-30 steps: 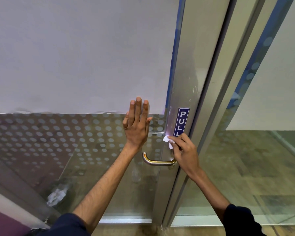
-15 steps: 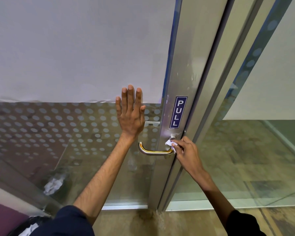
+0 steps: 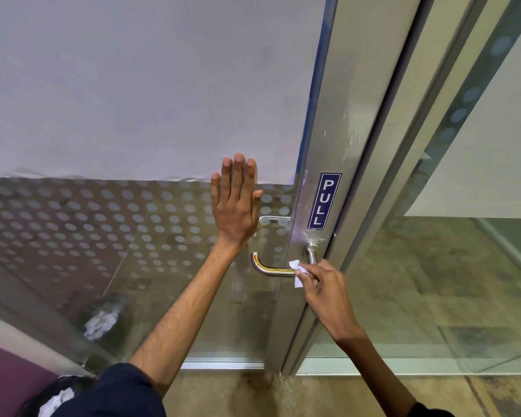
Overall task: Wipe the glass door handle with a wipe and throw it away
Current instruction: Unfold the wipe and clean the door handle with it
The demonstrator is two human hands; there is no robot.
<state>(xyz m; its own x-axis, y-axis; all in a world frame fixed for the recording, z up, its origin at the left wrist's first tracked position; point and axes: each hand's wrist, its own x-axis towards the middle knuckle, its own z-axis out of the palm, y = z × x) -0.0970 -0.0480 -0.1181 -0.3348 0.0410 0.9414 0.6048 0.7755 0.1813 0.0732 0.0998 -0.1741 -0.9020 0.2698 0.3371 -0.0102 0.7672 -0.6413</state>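
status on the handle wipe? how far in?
Mid-wipe. Done: the wipe is pinched in the right hand and pressed on the handle near its pivot. In hand: the left hand is flat on the glass, bracing the door. Left: the handle's free end shows no wipe contact; the wipe is not yet thrown away.

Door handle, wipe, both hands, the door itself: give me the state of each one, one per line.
door handle: horizontal, wipe pressed on its right part, near the bend
wipe: crumpled, pinched in the right hand, touching the handle
right hand: gripping the wipe
left hand: open, flat against the glass
glass door: looks shut
PULL sticker: stuck on the frame
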